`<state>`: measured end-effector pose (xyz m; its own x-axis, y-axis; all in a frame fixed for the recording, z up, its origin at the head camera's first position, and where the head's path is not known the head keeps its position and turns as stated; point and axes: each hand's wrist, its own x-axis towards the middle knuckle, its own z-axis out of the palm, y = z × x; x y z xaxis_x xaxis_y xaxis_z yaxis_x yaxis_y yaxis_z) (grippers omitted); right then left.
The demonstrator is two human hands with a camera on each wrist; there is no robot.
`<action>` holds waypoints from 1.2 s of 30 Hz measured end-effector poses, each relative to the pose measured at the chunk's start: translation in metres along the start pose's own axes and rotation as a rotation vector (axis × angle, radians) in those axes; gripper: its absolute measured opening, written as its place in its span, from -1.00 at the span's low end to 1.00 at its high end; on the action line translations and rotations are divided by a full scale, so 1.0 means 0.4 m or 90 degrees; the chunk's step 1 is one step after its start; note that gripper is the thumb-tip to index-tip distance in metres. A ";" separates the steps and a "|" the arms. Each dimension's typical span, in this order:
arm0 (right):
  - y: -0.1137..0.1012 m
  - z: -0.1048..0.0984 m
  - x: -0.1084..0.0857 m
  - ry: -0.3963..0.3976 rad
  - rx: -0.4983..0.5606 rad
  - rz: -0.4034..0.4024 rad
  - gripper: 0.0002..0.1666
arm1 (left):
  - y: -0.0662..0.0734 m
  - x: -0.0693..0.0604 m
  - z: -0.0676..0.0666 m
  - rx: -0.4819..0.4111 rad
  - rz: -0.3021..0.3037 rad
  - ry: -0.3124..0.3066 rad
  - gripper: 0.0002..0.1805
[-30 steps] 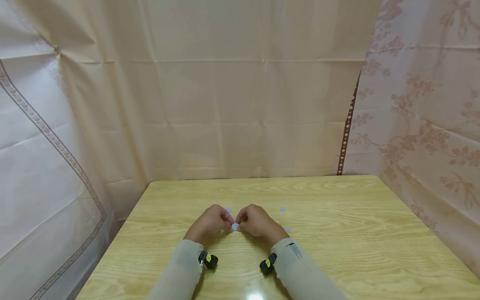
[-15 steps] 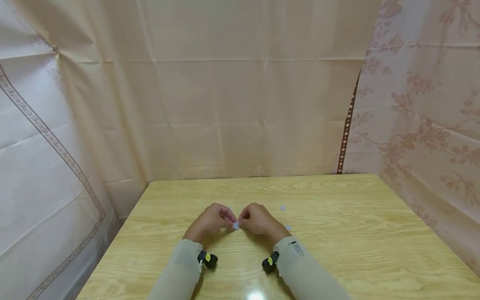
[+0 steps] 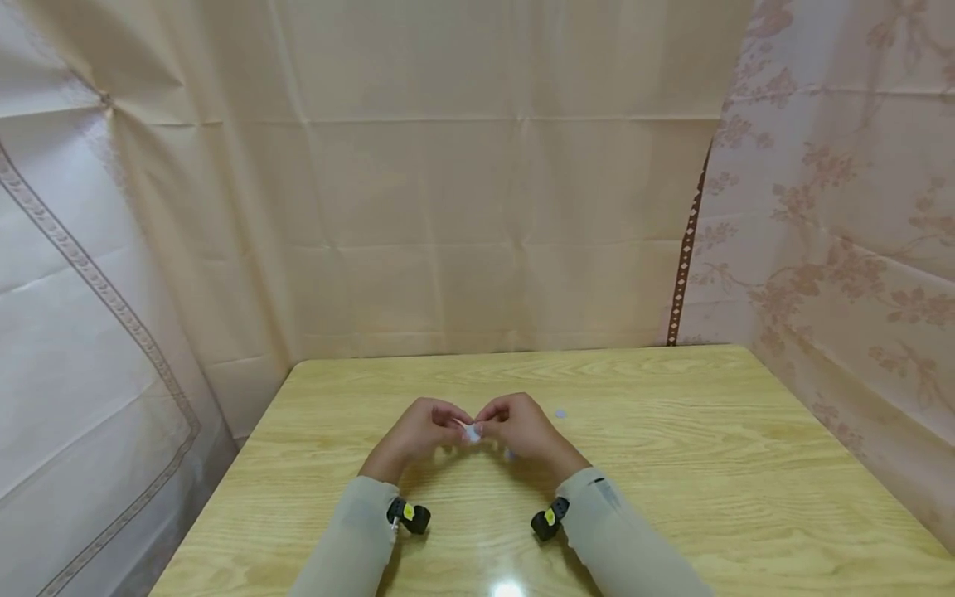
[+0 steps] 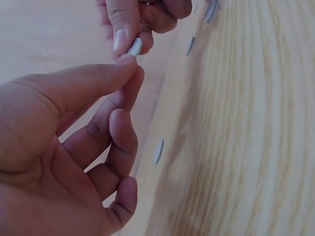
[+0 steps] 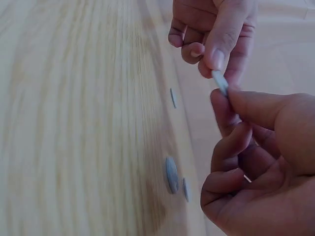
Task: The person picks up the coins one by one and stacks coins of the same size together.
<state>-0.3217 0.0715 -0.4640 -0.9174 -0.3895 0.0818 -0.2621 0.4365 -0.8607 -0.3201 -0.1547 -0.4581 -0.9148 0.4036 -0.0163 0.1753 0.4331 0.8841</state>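
A small pale disc (image 3: 472,433) is held up between the two hands above the wooden table. In the left wrist view the left hand (image 4: 74,132) pinches the disc (image 4: 135,48) by thumb and index finger, its other fingers loosely curled. From the opposite side the right hand (image 5: 266,152) pinches the same disc (image 5: 220,82) with thumb and forefinger. In the head view the left hand (image 3: 418,433) and right hand (image 3: 528,433) meet at the fingertips. Below them, one disc (image 3: 511,455) shows near the right hand.
Another pale disc (image 3: 560,414) lies on the table (image 3: 671,497) beyond the right hand. Several discs lie flat in the wrist views, including one (image 4: 158,151) beside the left hand and a larger-looking one (image 5: 171,175) beside the right. Curtains hang behind and at both sides.
Both hands have risen and shifted slightly forward, carrying the pinched disc off the tabletop. A disc near the right hand has come into view, while another is now hidden by the right arm.
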 end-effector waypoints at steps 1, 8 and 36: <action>0.001 -0.001 -0.001 0.006 0.008 -0.001 -0.92 | 0.001 -0.001 -0.001 -0.001 0.000 0.000 -0.83; 0.002 -0.012 -0.008 0.015 0.032 -0.005 -0.91 | 0.018 -0.007 -0.002 -0.008 0.003 -0.002 -0.81; -0.002 -0.007 -0.019 -0.026 0.016 -0.050 -0.81 | 0.006 -0.041 -0.017 -0.027 0.001 0.004 -0.80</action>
<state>-0.3155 0.0764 -0.4624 -0.8815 -0.4543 0.1290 -0.3243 0.3838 -0.8646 -0.3072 -0.1659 -0.4525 -0.9167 0.3994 -0.0121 0.1611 0.3972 0.9035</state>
